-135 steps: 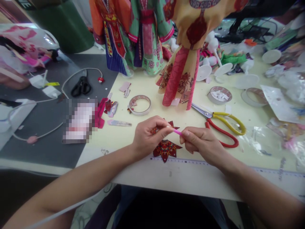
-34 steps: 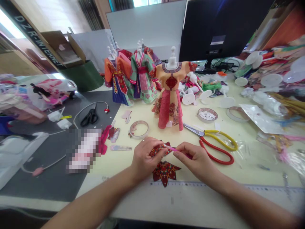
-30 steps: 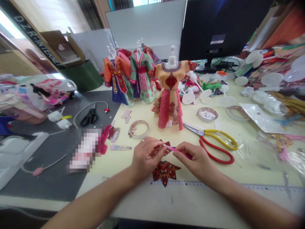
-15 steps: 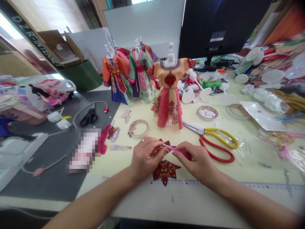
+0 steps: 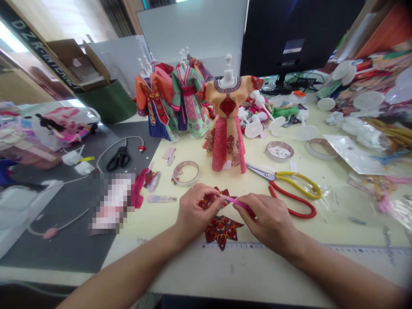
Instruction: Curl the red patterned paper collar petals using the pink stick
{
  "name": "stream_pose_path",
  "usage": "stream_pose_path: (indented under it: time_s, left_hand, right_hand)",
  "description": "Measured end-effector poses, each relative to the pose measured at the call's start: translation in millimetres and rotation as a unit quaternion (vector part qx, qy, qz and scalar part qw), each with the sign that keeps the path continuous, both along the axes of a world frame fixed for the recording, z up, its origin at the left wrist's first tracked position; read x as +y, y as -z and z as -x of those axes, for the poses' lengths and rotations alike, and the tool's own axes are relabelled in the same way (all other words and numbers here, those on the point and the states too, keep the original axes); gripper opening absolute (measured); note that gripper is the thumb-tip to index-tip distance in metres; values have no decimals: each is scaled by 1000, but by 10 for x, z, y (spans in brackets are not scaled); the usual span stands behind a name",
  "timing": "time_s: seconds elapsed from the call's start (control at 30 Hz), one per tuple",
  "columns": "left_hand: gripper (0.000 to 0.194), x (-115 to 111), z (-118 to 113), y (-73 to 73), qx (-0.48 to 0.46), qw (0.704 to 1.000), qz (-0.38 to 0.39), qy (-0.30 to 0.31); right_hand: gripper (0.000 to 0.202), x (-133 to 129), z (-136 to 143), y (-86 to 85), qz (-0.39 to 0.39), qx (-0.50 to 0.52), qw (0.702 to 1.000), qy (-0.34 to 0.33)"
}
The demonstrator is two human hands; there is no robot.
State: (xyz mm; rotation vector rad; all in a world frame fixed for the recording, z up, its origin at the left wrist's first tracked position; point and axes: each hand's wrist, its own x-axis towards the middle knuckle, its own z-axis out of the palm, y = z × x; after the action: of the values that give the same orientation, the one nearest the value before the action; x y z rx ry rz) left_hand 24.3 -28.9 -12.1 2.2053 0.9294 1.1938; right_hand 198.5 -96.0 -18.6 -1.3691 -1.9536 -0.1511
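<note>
The right hand's (image 5: pixel 272 216) grip is closed on a pink stick (image 5: pixel 229 199), slanting up to the left hand (image 5: pixel 195 210), whose thumb and forefinger pinch its far tip; the exact end is too small to make out. Both hands are above the bench (image 5: pixel 154 229). The upper red piece (image 5: pixel 225 192) is partly hidden by the left hand; the lower red piece (image 5: pixel 222 231), petal-edged, lies just nearer the person, its points reaching the ruler (image 5: pixel 354 249). Beyond the left hand is a tape ring (image 5: pixel 185 183). Past the right hand lie scissors (image 5: pixel 273 176) with one yellow and one red handle. Farther back stand a yellow dress (image 5: pixel 227 103), green robe (image 5: pixel 189 96) and orange robe (image 5: pixel 157 103) on white forms, before a dark monitor (image 5: pixel 299 34). Black scissors (image 5: pixel 118 159) rest on the grey mat (image 5: pixel 64 214) at left.
</note>
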Motion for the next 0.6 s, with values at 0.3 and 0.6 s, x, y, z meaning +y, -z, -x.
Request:
stream_pose_path:
  time_s: [0.3,0.6]
  left_hand:
    - [7,-30,-7,-56,-6,998,69,9]
    - [9,-36,-2,-61,-15,995,95,13]
  right_hand:
    - [6,-11,-16,-19,-42,-54,998,-4]
    - [11,-6,-14,-25,3,-12,1000,2]
